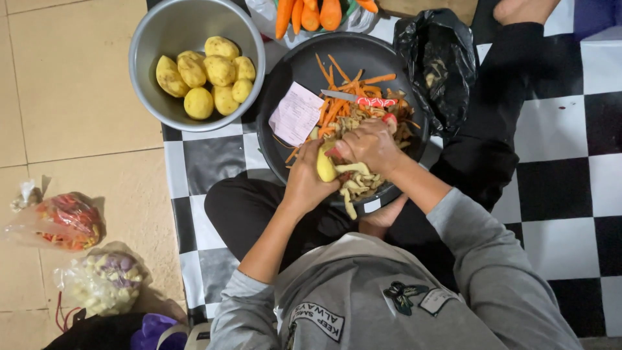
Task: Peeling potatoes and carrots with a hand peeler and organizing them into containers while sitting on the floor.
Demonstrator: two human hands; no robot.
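1. Nearest, the person sits cross-legged on the floor in a grey top and dark trousers, arms stretched forward over the lap.
2. The left hand [304, 185] is wrapped round a yellow potato [325, 165], holding it upright over the near rim of a dark pan [291, 71].
3. The right hand [370, 144] is curled closed just beside it, touching the top of the potato; a bit of red shows between the fingers, but I cannot tell what it grips.
4. The two hands sit together, knuckles almost meeting, above the pan.
5. Under them lies a heap of pale potato peels [356, 185], some hanging toward the near edge.
6. Further into the pan are orange carrot peels [346, 84], a knife [359, 99] with a red patterned handle, and a pink slip of paper [297, 113] leaning on the left side.
7. Off to the left, on the tiled floor, sit two clear bags [103, 282] of vegetables, one reddish, one pale.
8. Beyond the pan to the left stands a metal bowl [162, 26] holding peeled potatoes [207, 71].
9. To the right of the pan is a crumpled black bag [447, 58].
10. Farthest off, whole carrots [311, 14] lie in a clear wrapper at the top edge, on the black-and-white chequered mat [557, 129].
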